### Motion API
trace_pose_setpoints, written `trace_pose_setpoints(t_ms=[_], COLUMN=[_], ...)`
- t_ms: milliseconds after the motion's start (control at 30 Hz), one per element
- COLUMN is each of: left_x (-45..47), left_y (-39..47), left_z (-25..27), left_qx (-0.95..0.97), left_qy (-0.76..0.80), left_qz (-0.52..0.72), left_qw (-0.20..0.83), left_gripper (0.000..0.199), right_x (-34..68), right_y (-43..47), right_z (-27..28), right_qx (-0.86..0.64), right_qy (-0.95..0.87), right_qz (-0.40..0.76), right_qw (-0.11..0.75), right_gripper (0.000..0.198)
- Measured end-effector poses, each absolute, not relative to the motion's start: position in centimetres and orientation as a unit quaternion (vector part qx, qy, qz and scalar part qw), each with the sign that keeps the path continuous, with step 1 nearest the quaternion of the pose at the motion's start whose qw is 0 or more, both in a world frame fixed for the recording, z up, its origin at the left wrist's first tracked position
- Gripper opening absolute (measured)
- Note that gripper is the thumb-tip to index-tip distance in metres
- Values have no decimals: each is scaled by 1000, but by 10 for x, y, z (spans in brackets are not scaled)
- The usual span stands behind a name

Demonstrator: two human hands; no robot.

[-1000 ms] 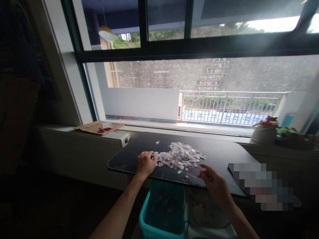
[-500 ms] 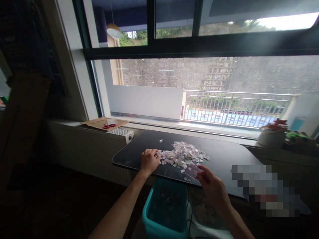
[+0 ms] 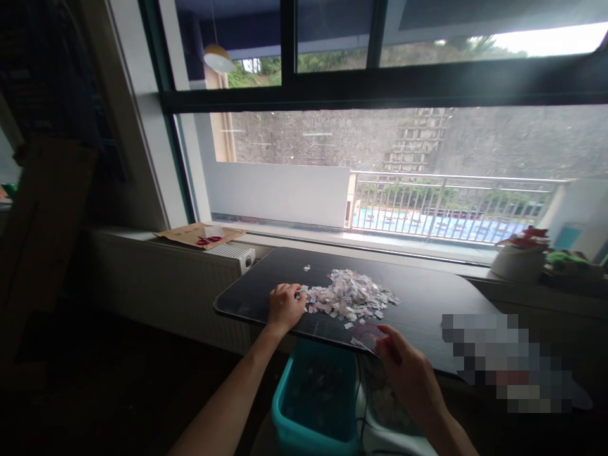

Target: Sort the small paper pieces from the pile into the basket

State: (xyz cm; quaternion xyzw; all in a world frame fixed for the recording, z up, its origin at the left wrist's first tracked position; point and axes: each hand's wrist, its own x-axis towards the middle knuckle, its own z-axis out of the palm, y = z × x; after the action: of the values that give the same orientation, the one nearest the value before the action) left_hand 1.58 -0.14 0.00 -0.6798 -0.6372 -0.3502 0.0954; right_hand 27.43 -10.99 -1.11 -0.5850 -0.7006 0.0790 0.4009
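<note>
A heap of small pale paper-like pieces (image 3: 356, 294) lies on the dark tabletop (image 3: 422, 304). At the heap's left end rests my left hand (image 3: 286, 307), its fingers curled down to the table. Something small and dark shows at those fingertips, too small to name. My right hand (image 3: 408, 361) is closed in a pinch on a clear, pinkish flat plastic piece (image 3: 367, 334). That piece is at the table's front edge, just below the heap. A few loose bits lie beside it.
Under the front edge stands a turquoise bin (image 3: 313, 405) with small bits inside, next to a pale container (image 3: 389, 405). Red-handled scissors (image 3: 209, 240) lie on brown paper (image 3: 180, 234) at the sill. A pot (image 3: 517, 259) stands at the right.
My right hand has moved slightly down toward the table's front edge, bringing the clear plastic piece with it. My left hand has hardly moved.
</note>
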Motion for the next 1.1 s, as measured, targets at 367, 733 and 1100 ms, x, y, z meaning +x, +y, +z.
trace_pose_setpoints(t_ms=[367, 733, 1100], left_x=[15, 34, 59], left_y=[-1, -33, -77], left_z=[0, 27, 53], left_qx=[-682, -717, -785], left_qy=[-626, -514, -384], left_qz=[-368, -465, -343], left_qw=[83, -75, -342], left_gripper=[19, 19, 37], right_x=[254, 266, 250], right_y=[-96, -95, -104], right_z=[-3, -2, 18], right_qx=[-535, -536, -479], right_qy=[-742, -747, -765], right_qz=[77, 66, 85], right_qw=[396, 388, 422], right_gripper=[31, 32, 30])
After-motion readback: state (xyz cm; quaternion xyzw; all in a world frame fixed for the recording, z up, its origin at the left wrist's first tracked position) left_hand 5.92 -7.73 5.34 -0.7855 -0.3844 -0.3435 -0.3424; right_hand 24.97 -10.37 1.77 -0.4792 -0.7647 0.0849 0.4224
